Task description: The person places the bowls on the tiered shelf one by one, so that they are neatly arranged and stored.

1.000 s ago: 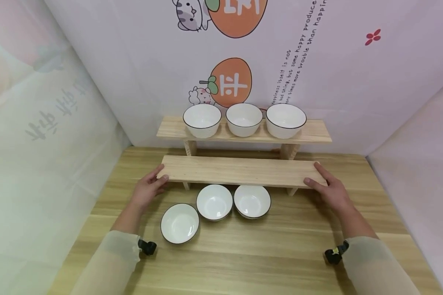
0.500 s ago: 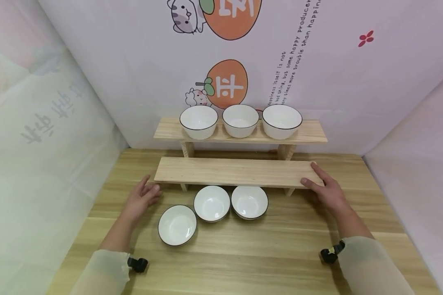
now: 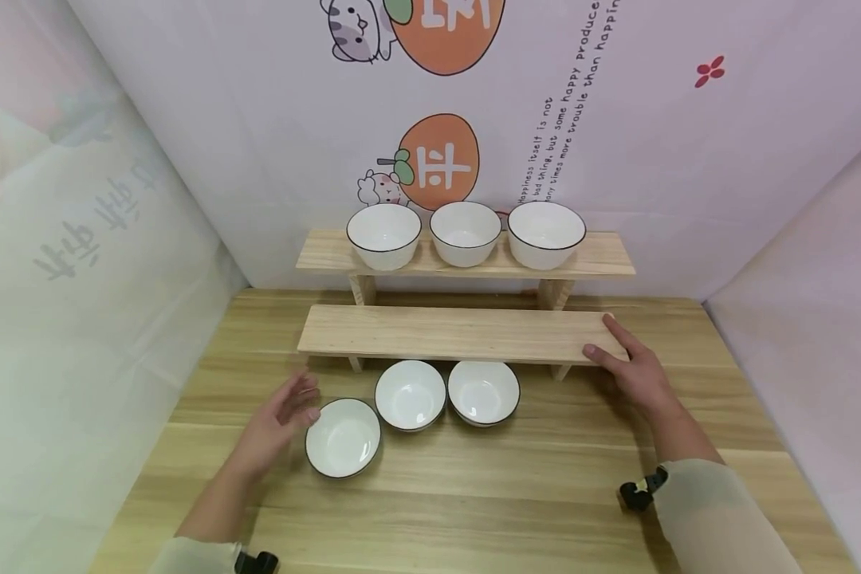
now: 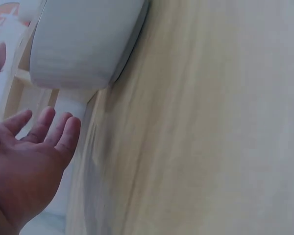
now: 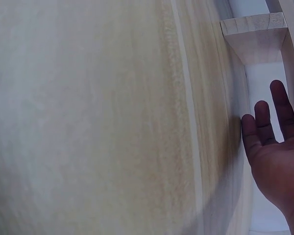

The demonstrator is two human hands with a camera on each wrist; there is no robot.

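My left hand (image 3: 273, 426) is off the shelf, fingers loosely bent and holding nothing, its fingertips at the left rim of a white bowl (image 3: 343, 438) with a dark edge. In the left wrist view, the palm (image 4: 27, 166) faces up below the side of a bowl (image 4: 83, 44). My right hand (image 3: 642, 375) grips the right end of the lower wooden shelf (image 3: 459, 333), with thumb and index finger over its top. Seen from the right wrist, its other fingers (image 5: 264, 122) stretch out underneath. Two more white bowls, one left (image 3: 410, 395) and one right (image 3: 484, 392), stand by the shelf's front edge.
Behind is a higher wooden shelf (image 3: 466, 267) on upright supports, bearing three white bowls (image 3: 465, 239) in a row. Everything stands on a wood-grain table (image 3: 488, 494), enclosed at the back and sides by printed white sheeting (image 3: 273, 159).
My left hand has let go of the lower shelf's left end and come back toward the nearest bowl. The right hand keeps its hold; the shelf and bowls stay put.
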